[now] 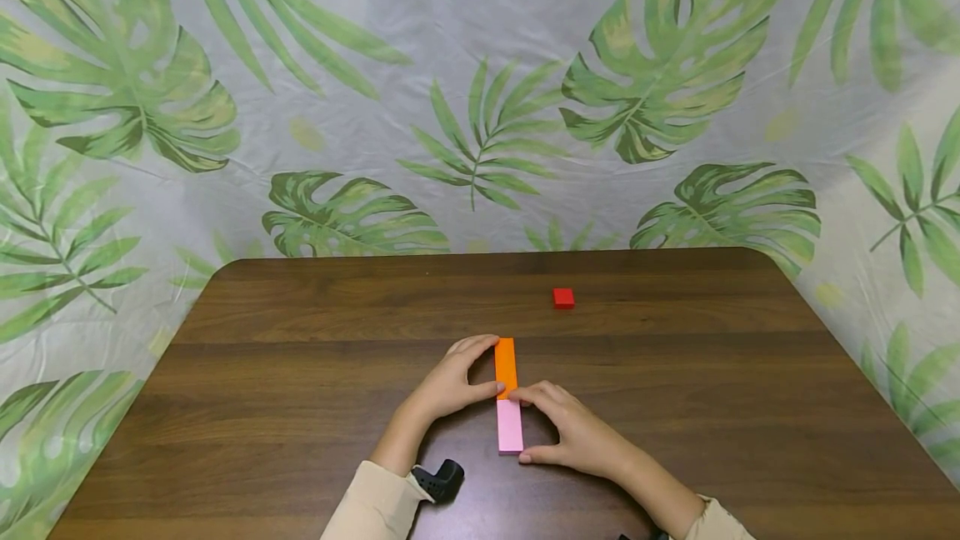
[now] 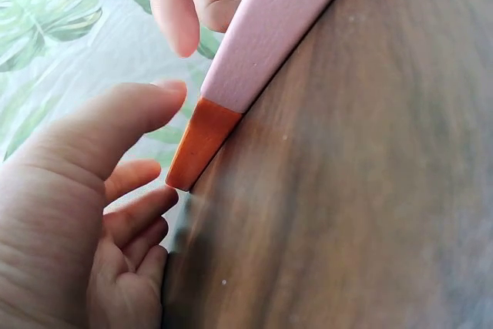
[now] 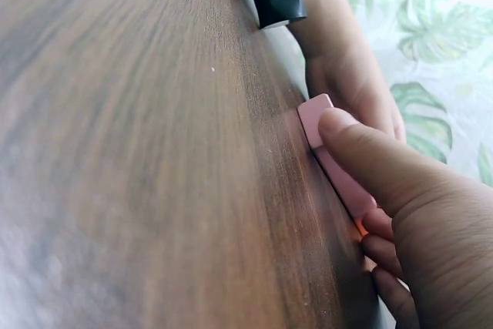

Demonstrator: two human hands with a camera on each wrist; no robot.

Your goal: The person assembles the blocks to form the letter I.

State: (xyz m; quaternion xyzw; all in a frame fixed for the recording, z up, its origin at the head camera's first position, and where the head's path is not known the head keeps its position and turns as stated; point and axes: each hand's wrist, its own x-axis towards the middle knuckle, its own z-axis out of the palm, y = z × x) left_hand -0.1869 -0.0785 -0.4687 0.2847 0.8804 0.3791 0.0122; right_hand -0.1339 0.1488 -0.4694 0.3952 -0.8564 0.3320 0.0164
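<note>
Pink is showing nearest me: the pink block (image 1: 509, 426) is lying flat on the worktop (image 1: 675, 382), and my right hand (image 1: 573, 433) is gripping it lengthwise from the right, thumb at its near corner, forefinger reaching the joint. Just beyond, the orange block (image 1: 506, 367) is lying end to end with the pink one. My left hand (image 1: 450, 380) is spreading along its left side, with a fingertip at the far end; I'm not able to tell whether that thumb is pressing or only hovering. Both hands are almost meeting across the joint.

I'm judging the step in hand to be squaring these two blocks into one row. As I'm reading it, the next move is calling for light, even pressure from both sides, keeping the ends flush, before anyone is letting go.

The row's long axis is running nearly straight away from the person, pink end pointing back towards the body, orange end pointing out and leaning very slightly left.

Farther out, a red block (image 1: 563, 298) is sitting untouched, right of that line, and leaf-printed cloth (image 1: 480, 23) is hanging behind everything.
</note>
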